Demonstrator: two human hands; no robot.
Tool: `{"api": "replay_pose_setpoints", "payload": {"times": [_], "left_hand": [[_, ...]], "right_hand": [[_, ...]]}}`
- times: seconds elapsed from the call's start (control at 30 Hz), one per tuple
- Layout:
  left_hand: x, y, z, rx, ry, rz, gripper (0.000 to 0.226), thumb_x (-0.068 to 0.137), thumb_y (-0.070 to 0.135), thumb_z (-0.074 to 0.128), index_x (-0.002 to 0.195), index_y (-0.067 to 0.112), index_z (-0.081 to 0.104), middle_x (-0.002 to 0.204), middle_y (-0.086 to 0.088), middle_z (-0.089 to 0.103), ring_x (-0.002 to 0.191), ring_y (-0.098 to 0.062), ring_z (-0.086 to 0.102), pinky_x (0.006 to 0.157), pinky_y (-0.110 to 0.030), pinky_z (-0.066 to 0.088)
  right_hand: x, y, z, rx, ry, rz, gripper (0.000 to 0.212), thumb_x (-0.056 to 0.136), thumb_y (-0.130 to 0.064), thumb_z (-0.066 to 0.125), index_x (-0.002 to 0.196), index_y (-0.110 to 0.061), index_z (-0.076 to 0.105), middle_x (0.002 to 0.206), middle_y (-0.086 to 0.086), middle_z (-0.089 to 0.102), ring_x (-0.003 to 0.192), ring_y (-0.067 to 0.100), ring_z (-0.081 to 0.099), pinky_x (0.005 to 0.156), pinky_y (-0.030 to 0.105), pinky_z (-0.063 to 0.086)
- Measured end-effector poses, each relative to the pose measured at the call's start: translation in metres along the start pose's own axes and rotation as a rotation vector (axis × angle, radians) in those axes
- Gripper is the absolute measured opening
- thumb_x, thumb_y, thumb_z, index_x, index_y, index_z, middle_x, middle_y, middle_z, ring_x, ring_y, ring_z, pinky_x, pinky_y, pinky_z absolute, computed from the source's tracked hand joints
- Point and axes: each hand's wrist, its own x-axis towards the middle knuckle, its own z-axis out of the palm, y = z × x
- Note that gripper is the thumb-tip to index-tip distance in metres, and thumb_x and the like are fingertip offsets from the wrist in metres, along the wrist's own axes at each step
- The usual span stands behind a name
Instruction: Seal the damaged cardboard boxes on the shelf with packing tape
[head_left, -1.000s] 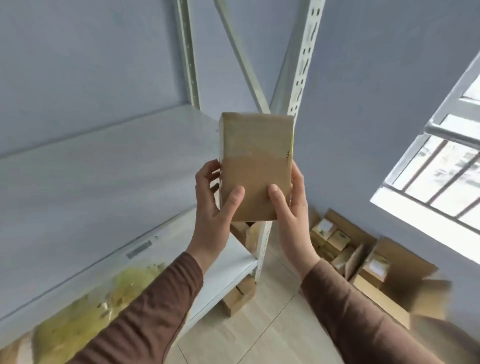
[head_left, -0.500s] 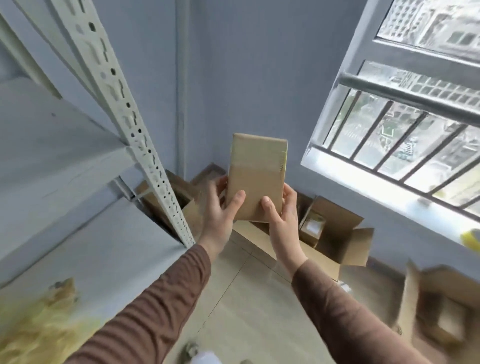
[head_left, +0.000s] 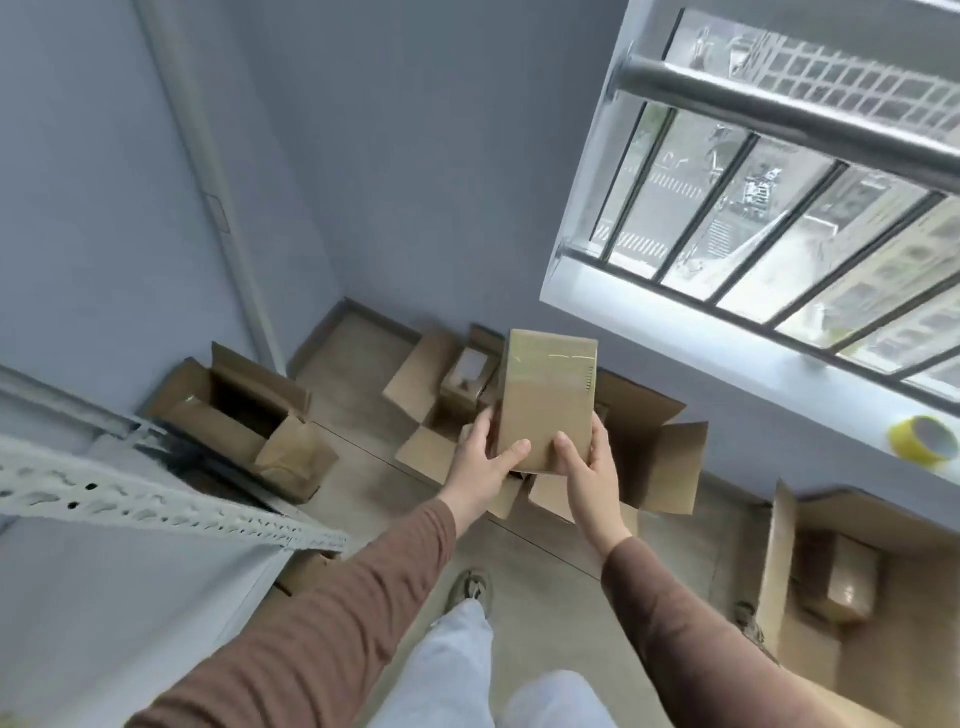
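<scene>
White perforated shelf upright (head_left: 171, 512) at far left, with an open cardboard carton (head_left: 244, 415) on the floor behind. Centre: left hand (head_left: 480, 462) and right hand (head_left: 589, 460) both clamped on the lower end of a small cardboard box (head_left: 545, 400), thumbs on its near face; box held upright above another open carton (head_left: 660, 457). Far right: yellow tape roll (head_left: 923, 438) resting on the windowsill (head_left: 727, 364).

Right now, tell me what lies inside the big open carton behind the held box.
Inside the large open brown cardboard carton, one small brown box shows. The held tan box and both hands cover the rest.
</scene>
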Motion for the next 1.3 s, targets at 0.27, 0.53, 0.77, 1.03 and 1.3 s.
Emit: {"api": "replay_pose_setpoints", "payload": {"times": [0.27,0.53,0.77,1.03,1.3], "left_hand": [[0.088,-0.030,0.084,0.063,-0.153,-0.171,0.086,0.094,0.032,0.073,0.163,0.032,0.021,0.147,-0.004,0.032,0.139,-0.019,0.037,0.120,-0.032,0.030],[0.152,-0.079,0.176,-0.084,-0.078,-0.423,0.069,0.093,0.029,0.075,0.151,0.018,0.038,0.140,0.005,0.048,0.133,-0.014,0.046,0.115,-0.033,0.036],[0.228,-0.145,0.242,-0.235,0.001,-0.566,0.059,0.097,0.037,0.068,0.150,0.032,0.041,0.141,0.009,0.050,0.128,-0.011,0.048,0.105,-0.029,0.040],[0.331,-0.228,0.282,-0.405,0.111,-0.651,0.077,0.098,0.035,0.069,0.159,0.018,0.027,0.157,-0.003,0.040,0.141,-0.019,0.043,0.122,-0.040,0.033],[0.392,-0.275,0.291,-0.635,0.199,-0.669,0.053,0.105,0.022,0.058,0.152,0.007,0.040,0.132,-0.003,0.059,0.112,-0.008,0.056,0.109,-0.026,0.040]], "right_hand": [[0.080,0.055,-0.054,0.070,0.123,0.256,0.053,0.102,-0.020,0.061,0.152,-0.023,0.044,0.142,-0.002,0.061,0.128,0.014,0.059,0.113,0.039,0.045],[0.155,0.129,-0.112,0.079,0.164,0.471,0.045,0.103,-0.022,0.060,0.146,-0.018,0.048,0.136,0.001,0.064,0.122,0.020,0.063,0.111,0.045,0.047],[0.246,0.216,-0.132,0.023,0.185,0.562,0.057,0.101,-0.023,0.064,0.152,-0.017,0.039,0.137,0.004,0.058,0.120,0.023,0.057,0.101,0.037,0.044],[0.336,0.306,-0.131,-0.037,0.111,0.603,0.053,0.100,-0.020,0.066,0.147,-0.014,0.044,0.136,0.007,0.061,0.123,0.028,0.060,0.112,0.051,0.045],[0.386,0.356,-0.114,-0.068,0.096,0.565,0.048,0.102,-0.010,0.060,0.147,-0.014,0.046,0.138,0.007,0.060,0.127,0.025,0.057,0.116,0.045,0.042]]}}
